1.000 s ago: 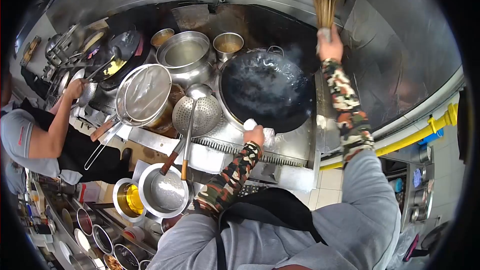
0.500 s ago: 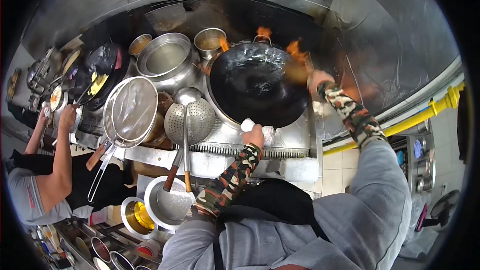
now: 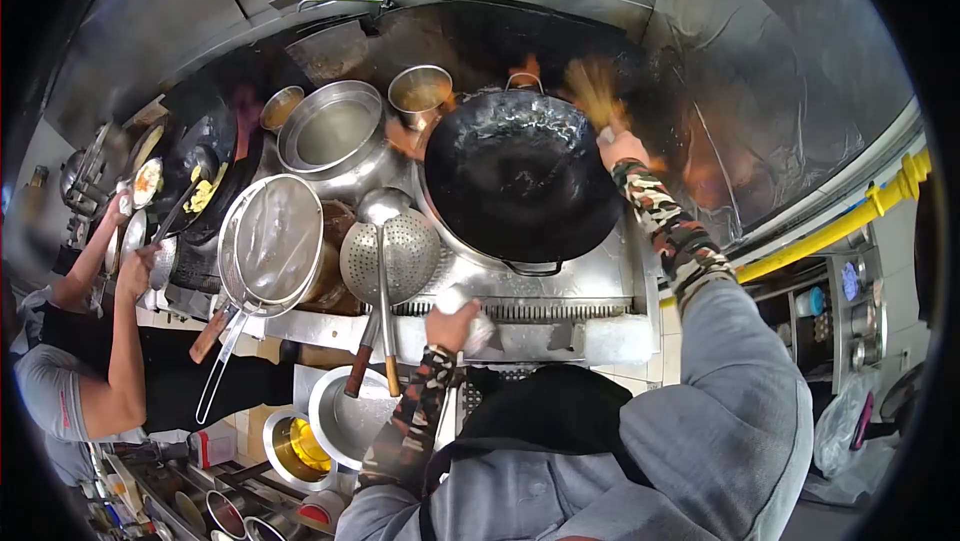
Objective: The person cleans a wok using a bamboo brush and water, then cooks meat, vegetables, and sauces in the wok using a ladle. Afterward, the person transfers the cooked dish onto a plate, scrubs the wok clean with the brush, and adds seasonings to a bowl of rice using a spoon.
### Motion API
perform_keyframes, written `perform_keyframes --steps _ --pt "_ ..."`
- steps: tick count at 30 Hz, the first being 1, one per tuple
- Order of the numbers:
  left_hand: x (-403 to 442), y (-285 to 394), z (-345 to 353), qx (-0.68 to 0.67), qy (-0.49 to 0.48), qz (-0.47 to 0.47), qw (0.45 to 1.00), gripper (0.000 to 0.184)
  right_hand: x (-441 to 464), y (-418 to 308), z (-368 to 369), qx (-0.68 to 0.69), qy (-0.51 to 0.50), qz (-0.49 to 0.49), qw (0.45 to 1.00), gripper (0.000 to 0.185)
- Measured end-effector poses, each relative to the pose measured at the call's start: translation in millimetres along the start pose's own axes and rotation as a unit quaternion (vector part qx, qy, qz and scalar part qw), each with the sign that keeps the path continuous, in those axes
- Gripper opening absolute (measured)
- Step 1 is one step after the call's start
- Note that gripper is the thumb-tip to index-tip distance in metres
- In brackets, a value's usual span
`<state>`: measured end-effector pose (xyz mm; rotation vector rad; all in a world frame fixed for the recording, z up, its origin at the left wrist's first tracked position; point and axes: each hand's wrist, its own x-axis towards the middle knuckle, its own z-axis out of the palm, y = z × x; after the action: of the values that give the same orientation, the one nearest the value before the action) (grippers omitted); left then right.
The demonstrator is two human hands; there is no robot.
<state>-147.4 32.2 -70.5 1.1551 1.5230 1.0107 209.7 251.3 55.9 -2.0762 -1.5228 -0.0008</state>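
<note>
Wok (image 3: 525, 191) of round black metal, two-handled, sits on the stainless-steel stove (image 3: 602, 286), orange flames (image 3: 525, 68) showing behind its far rim; right hand (image 3: 622, 147) clenched around the handle end of a straw-coloured bristle brush (image 3: 592, 88), bristles pointing away, at the wok's far right edge; left hand (image 3: 455, 325) grasping a crumpled white cloth (image 3: 482, 331), apart from the wok's near handle (image 3: 533, 271); perforated round metal skimmer (image 3: 412, 261) lies to the wok's left, a long-handled steel ladle (image 3: 384, 206) across it

Commercial kitchen: large wok (image 3: 525, 181), flames (image 3: 525, 69), mesh strainer (image 3: 270, 241), steel wall (image 3: 770, 71).
</note>
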Motion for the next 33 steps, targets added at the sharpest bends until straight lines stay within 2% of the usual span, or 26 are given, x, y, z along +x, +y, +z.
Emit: perform_keyframes --steps 2,3,5,6,8,9,10,11,12,13,14,16,17,18,19,22,23,24,25,26,27,28,29,30,31,33 --pt "-1 -15 -17 0.137 0.06 0.015 0.989 0.043 -7 -18 34 -0.002 0.002 0.058 0.998 0.028" --pt "-6 -5 -23 0.223 0.08 0.029 0.971 0.046 -22 -28 57 -0.058 -0.072 0.136 0.986 0.026" --pt "2 -35 -27 0.307 0.069 -0.036 0.949 0.063 -66 -39 80 -0.036 -0.273 -0.08 0.958 0.043" --pt "-2 -37 -33 0.347 0.053 -0.079 0.933 0.071 -95 -50 57 0.01 -0.327 -0.144 0.934 0.049" --pt "-13 -35 -38 0.343 0.067 -0.065 0.935 0.094 -128 -66 17 0.09 -0.411 -0.226 0.879 0.058" --pt "-12 -28 -40 0.344 0.061 -0.075 0.934 0.097 -116 -50 3 0.121 -0.467 -0.213 0.849 0.06" --pt "-17 -25 -41 0.347 0.049 -0.089 0.932 0.101 -95 -37 -20 0.023 -0.468 -0.252 0.847 0.061" --pt "-23 -25 -43 0.35 0.042 -0.093 0.931 0.104 -66 -11 -19 -0.084 -0.459 -0.297 0.833 0.051" --pt "-18 -20 -42 0.346 0.045 -0.091 0.933 0.108 -34 20 -4 -0.187 -0.356 -0.193 0.895 0.043" --pt "-22 -6 -43 0.328 0.03 -0.115 0.937 0.109 -2 50 10 -0.27 -0.26 -0.065 0.925 0.035" --pt "-29 -8 -40 0.326 0.041 -0.114 0.938 0.109 8 56 1 -0.204 -0.119 -0.019 0.972 0.041" --pt "-46 -14 -36 0.393 0.125 0.043 0.91 0.11 14 69 -9 0.008 0.095 -0.037 0.995 0.047" --pt "-59 -13 -34 0.386 0.153 0.076 0.907 0.108 1 65 -19 0.197 0.054 0.029 0.978 0.05" --pt "-73 -16 -33 0.389 0.18 0.125 0.895 0.099 -22 58 -41 0.376 0.008 0.097 0.921 0.053" --pt "-92 -13 -32 0.367 0.172 0.13 0.905 0.094 -63 42 -74 0.459 -0.064 0.167 0.87 0.051" --pt "-158 -37 -23 0.284 0.134 0.093 0.945 0.072 -151 133 -15 0.378 -0.025 0.044 0.925 0.068" --pt "-188 -42 -14 0.226 0.113 0.012 0.967 0.07 -196 125 -40 0.378 -0.057 0.052 0.923 0.074" --pt "-215 -44 -2 0.16 0.097 -0.069 0.98 0.068 -223 153 -31 0.3 -0.06 -0.029 0.952 0.079" --pt "-240 -52 14 0.151 0.091 -0.12 0.977 0.067 -245 172 -26 0.259 -0.125 0.019 0.958 0.083" --pt "-273 -63 28 0.138 0.089 -0.177 0.97 0.067 -261 176 -35 0.28 -0.165 0.001 0.946 0.084" --pt "-303 -70 47 0.125 0.096 -0.192 0.969 0.065 -271 216 1 0.271 -0.17 -0.01 0.947 0.085" --pt "-332 -63 63 0.183 0.085 -0.212 0.956 0.062 -276 222 -2 0.235 -0.187 -0.044 0.953 0.086" --pt "-356 -60 75 0.175 0.034 -0.254 0.951 0.061 -273 230 6 0.188 -0.206 -0.082 0.957 0.085" --pt "-383 -70 94 0.133 0.066 -0.226 0.963 0.059 -269 243 17 0.114 -0.222 -0.121 0.961 0.085" --pt "-397 -63 102 0.164 0.041 -0.232 0.958 0.059 -262 252 29 0.046 -0.238 -0.156 0.958 0.085" --pt "-428 -55 120 0.169 0.064 -0.256 0.95 0.059 -251 244 25 -0.06 -0.313 -0.165 0.933 0.085"
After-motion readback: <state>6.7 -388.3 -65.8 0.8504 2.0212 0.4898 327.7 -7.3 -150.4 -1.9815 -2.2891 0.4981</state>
